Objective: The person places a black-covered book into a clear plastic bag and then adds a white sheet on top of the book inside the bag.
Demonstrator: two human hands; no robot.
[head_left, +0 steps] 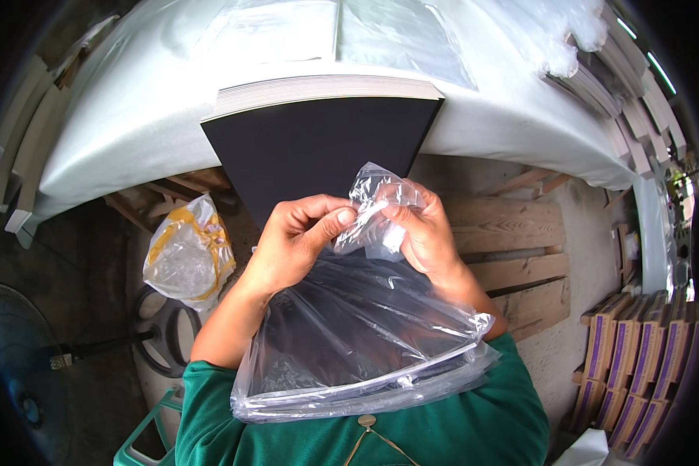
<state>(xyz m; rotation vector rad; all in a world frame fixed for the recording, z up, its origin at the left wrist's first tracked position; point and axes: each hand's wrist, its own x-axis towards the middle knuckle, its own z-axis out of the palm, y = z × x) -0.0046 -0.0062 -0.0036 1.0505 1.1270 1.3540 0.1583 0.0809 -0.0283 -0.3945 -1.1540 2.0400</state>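
Note:
Crumpled clear plastic (374, 185) is bunched between my two hands, just in front of the black-faced block. My left hand (293, 237) pinches its left side between thumb and forefinger. Closed around the other side is my right hand (429, 233), its thumb pressed on the film. Below the hands, a wide clear plastic bag (349, 342) spreads over my lap and forearms, its folded edge against my green shirt. It seems to run up into the bunched part. A thick block of pale sheets with a black face (318, 140) leans at the table's front edge.
A white-covered table (124, 116) curves across the top, with clear plastic sheets (396, 39) on it. At left hangs a clear bag with yellow tape (190, 252), above a fan (23, 380) and green stool (144, 431). Wooden slats (512, 241) and stacked packs (637, 357) are at right.

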